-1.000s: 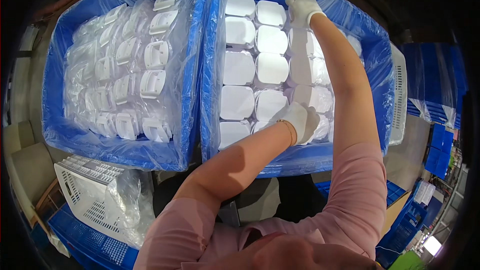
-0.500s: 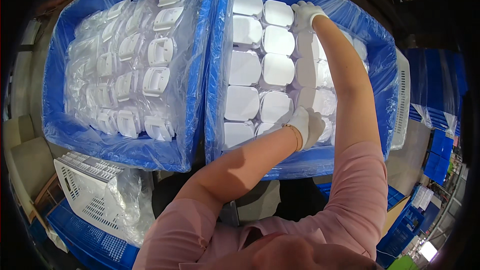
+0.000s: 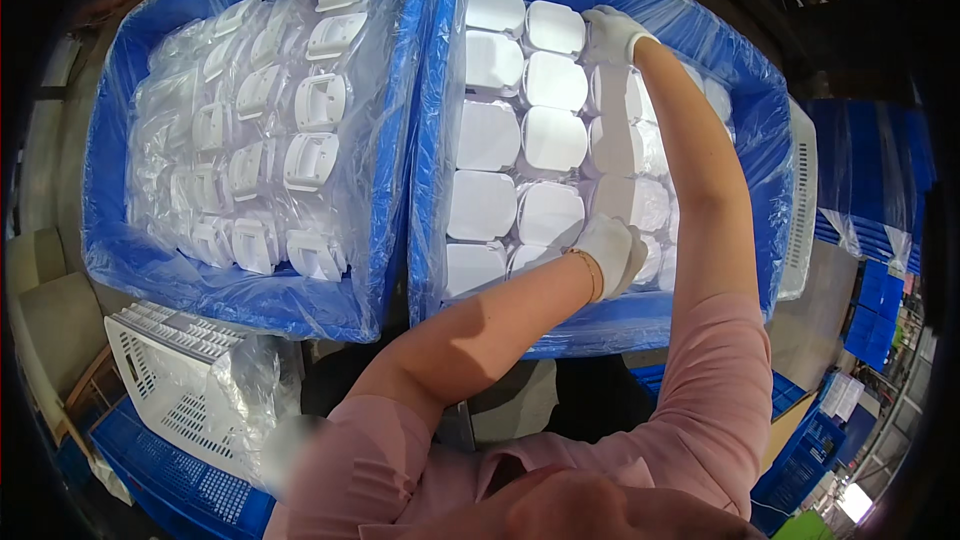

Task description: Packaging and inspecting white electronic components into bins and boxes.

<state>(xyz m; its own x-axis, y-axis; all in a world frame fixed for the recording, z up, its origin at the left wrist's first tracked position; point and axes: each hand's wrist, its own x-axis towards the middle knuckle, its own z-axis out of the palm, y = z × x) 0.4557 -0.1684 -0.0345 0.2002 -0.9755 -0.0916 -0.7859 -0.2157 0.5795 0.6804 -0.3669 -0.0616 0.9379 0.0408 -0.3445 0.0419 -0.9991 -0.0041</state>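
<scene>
White plastic parts with rounded square tops [image 3: 555,138] stand in close rows inside the right-hand blue bin [image 3: 640,325]. My right hand [image 3: 612,35], in a white glove, reaches to the far end of the third row from the left, its fingers bent over a part there. At the near end of that row, my white-gloved left hand [image 3: 608,248] lies low with its fingers curled down. Its fingertips, and whatever they hold, are hidden. Between my hands runs a shaded stretch of the same parts [image 3: 612,145].
A second blue bin [image 3: 230,302], lined with clear plastic film, adjoins on the left and holds white parts with openings [image 3: 312,160]. A white slotted crate [image 3: 175,380] with crumpled film sits at the lower left, over a blue crate [image 3: 170,470]. Blue crates [image 3: 875,170] stand at the far right.
My right hand has shifted slightly and its wrist and forearm sit a little further right. The left hand stays in nearly the same place. A blurred pale shape now shows beside my left sleeve.
</scene>
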